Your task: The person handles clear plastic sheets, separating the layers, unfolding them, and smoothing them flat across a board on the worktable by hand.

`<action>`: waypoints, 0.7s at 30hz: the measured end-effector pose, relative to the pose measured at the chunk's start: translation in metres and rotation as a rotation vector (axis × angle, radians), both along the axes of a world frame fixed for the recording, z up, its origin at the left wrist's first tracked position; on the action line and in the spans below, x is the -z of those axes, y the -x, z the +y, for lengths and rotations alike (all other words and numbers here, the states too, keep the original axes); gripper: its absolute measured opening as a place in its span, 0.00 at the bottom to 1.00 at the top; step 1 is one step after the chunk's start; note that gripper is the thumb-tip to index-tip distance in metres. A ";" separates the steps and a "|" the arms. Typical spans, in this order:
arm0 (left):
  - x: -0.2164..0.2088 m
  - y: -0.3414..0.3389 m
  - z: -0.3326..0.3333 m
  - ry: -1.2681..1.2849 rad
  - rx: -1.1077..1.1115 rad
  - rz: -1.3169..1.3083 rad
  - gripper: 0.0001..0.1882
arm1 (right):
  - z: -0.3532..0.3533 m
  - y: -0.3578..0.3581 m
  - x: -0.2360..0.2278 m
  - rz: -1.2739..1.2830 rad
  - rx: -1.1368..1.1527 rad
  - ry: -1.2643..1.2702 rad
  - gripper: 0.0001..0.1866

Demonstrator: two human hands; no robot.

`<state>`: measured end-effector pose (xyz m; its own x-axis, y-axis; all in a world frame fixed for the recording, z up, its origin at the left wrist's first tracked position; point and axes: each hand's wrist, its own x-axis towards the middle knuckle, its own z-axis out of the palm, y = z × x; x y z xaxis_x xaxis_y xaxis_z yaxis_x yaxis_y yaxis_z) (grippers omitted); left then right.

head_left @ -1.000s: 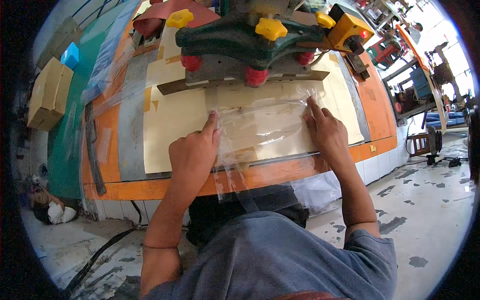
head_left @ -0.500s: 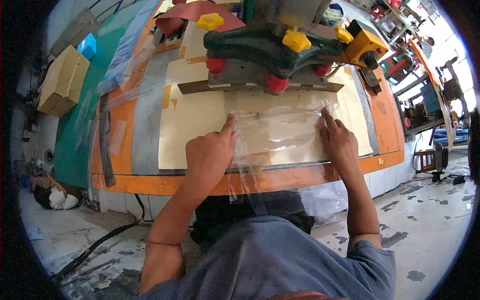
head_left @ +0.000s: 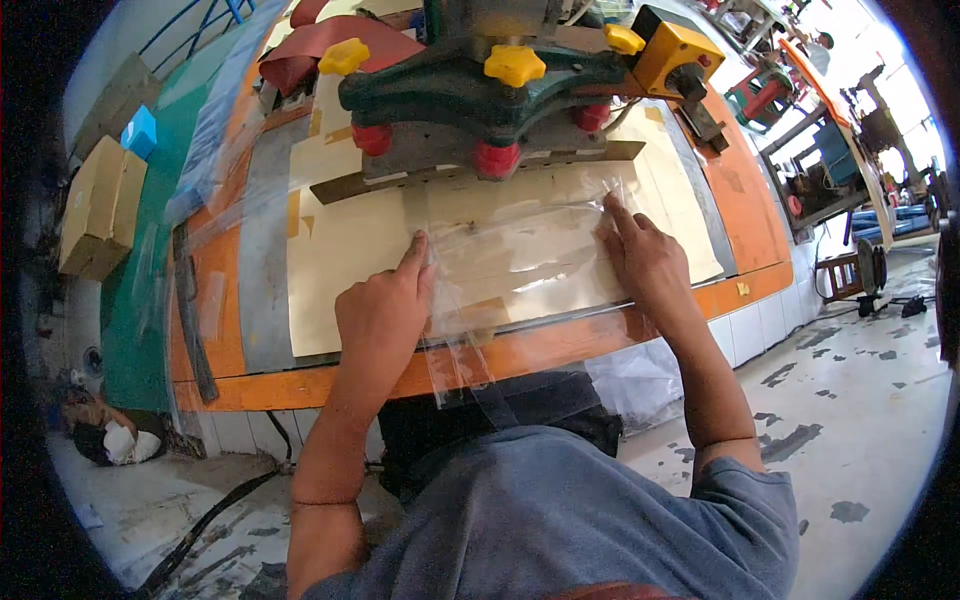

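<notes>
A clear plastic sheet [head_left: 535, 255] lies over the cream board [head_left: 350, 240] on the machine's bed, its near end hanging past the table's orange front edge. At its left edge my left hand [head_left: 385, 310] pinches the film, index finger stretched forward and the other fingers curled. My right hand [head_left: 645, 255] grips the right edge near the far corner, with the fingertips pressed together on it. Just beyond the sheet is a metal bar [head_left: 335, 188] beneath the dark green press head [head_left: 440, 95], which has yellow knobs and red feet.
A yellow control box [head_left: 675, 58] sticks out at the press's right. To the left are a dark metal strip [head_left: 190, 320], a cardboard box [head_left: 103, 205] and a blue box [head_left: 140, 132]. A person [head_left: 115, 440] is low at the far left. Machinery stands at the right.
The whole view has shifted and tilted slightly, so the press and table appear farther left. Both hands keep their hold on the plastic sheet, with little movement against the board.
</notes>
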<state>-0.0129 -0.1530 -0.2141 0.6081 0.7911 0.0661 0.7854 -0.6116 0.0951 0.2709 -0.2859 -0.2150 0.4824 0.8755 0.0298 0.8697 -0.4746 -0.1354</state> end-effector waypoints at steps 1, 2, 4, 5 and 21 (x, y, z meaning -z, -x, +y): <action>0.001 0.001 0.000 0.003 0.003 -0.017 0.22 | 0.000 0.000 0.000 0.002 -0.003 -0.018 0.25; 0.003 0.001 0.001 0.006 0.006 -0.033 0.22 | 0.000 0.000 0.001 0.003 0.001 -0.016 0.25; 0.004 0.002 0.000 -0.012 0.006 -0.030 0.22 | -0.002 -0.001 0.001 -0.004 -0.009 -0.020 0.27; 0.003 0.002 -0.001 -0.025 0.003 -0.028 0.22 | -0.003 -0.002 0.001 -0.004 -0.009 -0.024 0.27; 0.011 0.004 0.002 -0.087 0.041 -0.112 0.21 | 0.003 0.001 -0.002 0.004 0.018 0.036 0.26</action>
<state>-0.0166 -0.1508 -0.2254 0.6249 0.7538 0.2031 0.7468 -0.6530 0.1262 0.2695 -0.2832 -0.2132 0.4984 0.8669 -0.0037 0.8604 -0.4952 -0.1208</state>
